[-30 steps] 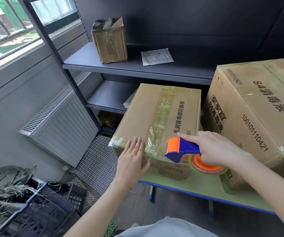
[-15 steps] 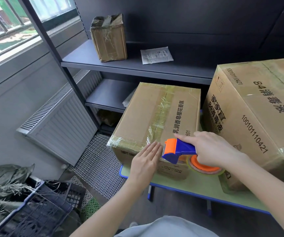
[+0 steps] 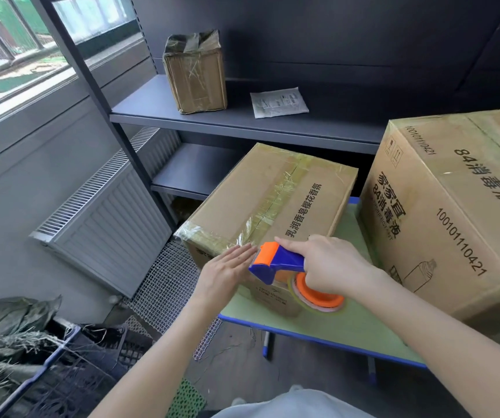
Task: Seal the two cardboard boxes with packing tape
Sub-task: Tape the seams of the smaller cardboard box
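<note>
Both hands are at the near edge of the smaller brown cardboard box (image 3: pixel 273 200), which sits on the pale green table with a blue rim (image 3: pixel 348 330). Clear tape already shines along its top seam and wraps the near left corner.

The left hand (image 3: pixel 227 273) lies flat against the box's front face, just under the top edge, its fingers straight and close together, their tips reaching the crinkled tape there. Right beside those fingertips is the blue tape dispenser with an orange head (image 3: pixel 276 262), its orange end at the box's near top edge.

The right hand (image 3: pixel 330 263) grips the dispenser's handle, fingers curled round it, with the index finger stretched out along the top of the blue body. Under that hand hangs the clear tape roll on its orange core (image 3: pixel 318 294), low in front of the box and close above the tabletop.

To the right stands the larger brown cardboard box with black printing (image 3: pixel 453 212), on the same table, near the smaller one with a narrow gap between them.

Behind them is a dark grey metal shelf (image 3: pixel 242 119), carrying a small tape-wrapped carton (image 3: pixel 196 73) and a flat white packet (image 3: pixel 279 102), well apart. A grey radiator (image 3: pixel 113 218) lines the wall at left.
</note>
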Demonstrator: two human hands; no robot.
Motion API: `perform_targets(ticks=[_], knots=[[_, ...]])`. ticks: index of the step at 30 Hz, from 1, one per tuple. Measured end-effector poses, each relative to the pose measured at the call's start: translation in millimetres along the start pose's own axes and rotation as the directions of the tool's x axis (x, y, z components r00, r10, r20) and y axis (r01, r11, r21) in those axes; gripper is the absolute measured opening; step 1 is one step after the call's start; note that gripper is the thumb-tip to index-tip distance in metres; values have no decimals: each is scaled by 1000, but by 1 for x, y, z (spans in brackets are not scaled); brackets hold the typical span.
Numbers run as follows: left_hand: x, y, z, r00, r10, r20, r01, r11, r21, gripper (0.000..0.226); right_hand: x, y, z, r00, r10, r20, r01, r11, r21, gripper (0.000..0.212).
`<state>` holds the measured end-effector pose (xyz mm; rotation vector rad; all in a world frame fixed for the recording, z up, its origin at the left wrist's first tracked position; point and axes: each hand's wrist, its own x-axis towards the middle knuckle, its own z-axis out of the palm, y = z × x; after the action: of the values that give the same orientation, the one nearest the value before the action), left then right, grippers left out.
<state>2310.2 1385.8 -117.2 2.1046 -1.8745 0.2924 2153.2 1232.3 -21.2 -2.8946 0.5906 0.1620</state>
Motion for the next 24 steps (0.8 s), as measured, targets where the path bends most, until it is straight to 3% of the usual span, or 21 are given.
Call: perform_targets(ticks=[10,16,20,23,24], knots=[[2,1,-7,990,49,-132,-62,993,-100,30,-35,42,0,997,68,42,-71,993,92,82],[2,0,-8,996,53,-74,-61,993,-103,36,-53,51,8,998,63,14,-65,987,147,83],[-2,-12,-11,1000,-8,-29,5,995,-103,47,-78,83,3,989,142,37,-145,984,99,86],[1,-11,-7,999,-6,-44,4,999,-38,34,-88,89,2,989,135,66,-137,990,35,84],[3,-7,-6,999,-23,-35,22,999,-30,40,-88,87,4,989,128,69,-129,991,16,83]])
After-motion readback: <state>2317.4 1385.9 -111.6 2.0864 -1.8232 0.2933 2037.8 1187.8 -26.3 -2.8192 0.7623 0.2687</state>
